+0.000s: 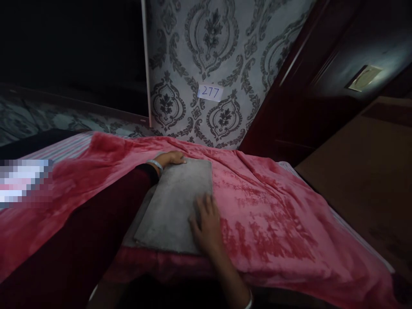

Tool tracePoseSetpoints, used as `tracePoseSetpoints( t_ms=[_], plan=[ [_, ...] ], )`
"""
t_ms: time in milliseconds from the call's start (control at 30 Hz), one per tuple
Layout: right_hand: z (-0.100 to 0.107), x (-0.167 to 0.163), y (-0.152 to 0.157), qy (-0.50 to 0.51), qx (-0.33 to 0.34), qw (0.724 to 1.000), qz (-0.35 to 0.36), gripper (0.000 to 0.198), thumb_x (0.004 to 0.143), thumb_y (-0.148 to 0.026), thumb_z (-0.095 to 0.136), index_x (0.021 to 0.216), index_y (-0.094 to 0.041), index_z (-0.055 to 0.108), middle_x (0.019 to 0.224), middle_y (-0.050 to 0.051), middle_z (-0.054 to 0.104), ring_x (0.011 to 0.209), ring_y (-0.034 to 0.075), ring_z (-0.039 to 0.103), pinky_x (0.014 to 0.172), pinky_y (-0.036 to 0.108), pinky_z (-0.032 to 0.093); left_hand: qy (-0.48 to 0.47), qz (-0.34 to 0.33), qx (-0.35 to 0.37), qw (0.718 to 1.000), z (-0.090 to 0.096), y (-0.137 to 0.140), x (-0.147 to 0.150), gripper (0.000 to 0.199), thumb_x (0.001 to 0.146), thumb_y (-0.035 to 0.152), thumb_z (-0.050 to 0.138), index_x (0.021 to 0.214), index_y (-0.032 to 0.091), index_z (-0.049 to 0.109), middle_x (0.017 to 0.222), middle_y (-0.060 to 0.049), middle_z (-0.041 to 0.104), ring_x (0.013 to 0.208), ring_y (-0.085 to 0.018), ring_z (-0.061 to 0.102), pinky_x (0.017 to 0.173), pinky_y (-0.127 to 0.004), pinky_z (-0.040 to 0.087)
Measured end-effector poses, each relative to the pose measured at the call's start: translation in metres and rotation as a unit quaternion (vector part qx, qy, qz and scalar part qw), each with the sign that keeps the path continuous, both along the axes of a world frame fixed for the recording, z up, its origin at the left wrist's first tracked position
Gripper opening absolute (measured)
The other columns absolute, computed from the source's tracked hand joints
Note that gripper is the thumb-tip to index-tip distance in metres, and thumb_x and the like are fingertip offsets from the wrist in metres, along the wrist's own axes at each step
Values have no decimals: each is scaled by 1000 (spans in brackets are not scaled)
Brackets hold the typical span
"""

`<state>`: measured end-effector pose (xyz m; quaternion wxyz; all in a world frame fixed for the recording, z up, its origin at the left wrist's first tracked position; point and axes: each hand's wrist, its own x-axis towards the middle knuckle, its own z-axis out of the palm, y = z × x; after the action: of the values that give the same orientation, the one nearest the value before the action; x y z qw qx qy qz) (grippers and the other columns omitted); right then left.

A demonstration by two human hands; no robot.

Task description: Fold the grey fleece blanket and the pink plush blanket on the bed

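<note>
A grey folded cloth [177,201] lies flat on a pink-red plush blanket [257,206], with another grey layer showing along its left side. My left hand [175,157] rests palm down at the cloth's far left corner, its fingers stretched to the right. Around that wrist is a silvery bracelet [156,165], below a dark red sleeve. Near the cloth's right edge, my right hand [207,221] lies on the fabric with fingers spread and slightly blurred. Neither hand visibly grips anything.
Behind the blanket stands a patterned wall [209,43] with a paper label [210,92] reading 277. A large dark screen [74,51] is at the upper left. On the right are a dark red door frame [277,111] and a brown box-like surface [360,171].
</note>
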<state>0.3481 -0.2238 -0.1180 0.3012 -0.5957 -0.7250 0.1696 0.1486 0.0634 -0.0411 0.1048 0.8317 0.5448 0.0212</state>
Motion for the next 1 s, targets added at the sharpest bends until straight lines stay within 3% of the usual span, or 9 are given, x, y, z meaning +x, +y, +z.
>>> tracePoseSetpoints(
  t_ms=[167,300,400,467,567,700,833,933,1000],
  plan=[
    [-30,31,-10,228,-10,972,-58,88,89,-37,52,165,-17,13,165,17,34,150,28,37,120,52,35,-9,-5,27,1000,35,-15,0,52,88,49,60,127,15,67,133,-15,67,124,-31,61,107,-35,44],
    [-23,39,-15,348,-65,934,-48,106,83,-47,62,165,-14,3,158,22,44,138,29,53,111,49,47,-28,-30,94,995,74,-33,-4,48,89,49,60,124,16,66,132,-12,65,127,-30,57,110,-35,40],
    [-11,40,-17,402,-113,908,-31,115,75,-53,70,165,-14,9,147,21,57,127,30,62,104,48,52,-49,-58,153,985,110,-48,-10,49,89,49,61,124,15,64,126,-10,65,126,-30,56,110,-38,38],
    [-5,37,-20,427,-129,895,-9,104,72,-53,73,159,-17,30,140,16,64,120,29,66,100,47,54,-67,-65,190,977,137,-59,-14,50,87,49,64,123,14,64,124,-9,63,128,-31,54,111,-39,37],
    [-1,26,-31,473,-138,870,2,64,71,-51,73,128,-22,65,122,9,75,108,29,71,98,46,56,-91,-64,232,966,177,-75,-15,45,89,45,62,120,12,65,122,-5,61,132,-33,52,110,-42,37],
    [10,25,-39,565,-149,811,-22,44,65,-48,77,100,-23,73,98,5,80,92,29,73,90,48,58,-105,-54,255,960,229,-108,-9,40,92,38,54,116,8,65,117,-3,60,133,-33,52,106,-43,39],
    [56,79,-21,582,-87,808,-34,32,62,-38,80,88,-22,72,84,2,77,81,24,71,79,38,60,-95,-8,282,955,275,-158,-6,43,90,44,57,107,6,68,103,-1,60,128,-34,56,101,-42,43],
    [93,124,-7,629,56,775,-21,29,70,-39,74,95,-25,70,90,-1,76,91,20,71,82,33,60,-150,58,260,952,283,-184,-14,46,87,53,63,98,9,70,92,0,60,118,-35,63,98,-46,47],
    [99,134,-5,658,92,747,-16,33,74,-45,70,101,-26,69,96,0,77,102,22,70,88,36,60,-209,97,207,951,264,-189,-23,46,83,55,70,96,11,71,90,-2,63,113,-36,66,95,-46,50]
  ],
)
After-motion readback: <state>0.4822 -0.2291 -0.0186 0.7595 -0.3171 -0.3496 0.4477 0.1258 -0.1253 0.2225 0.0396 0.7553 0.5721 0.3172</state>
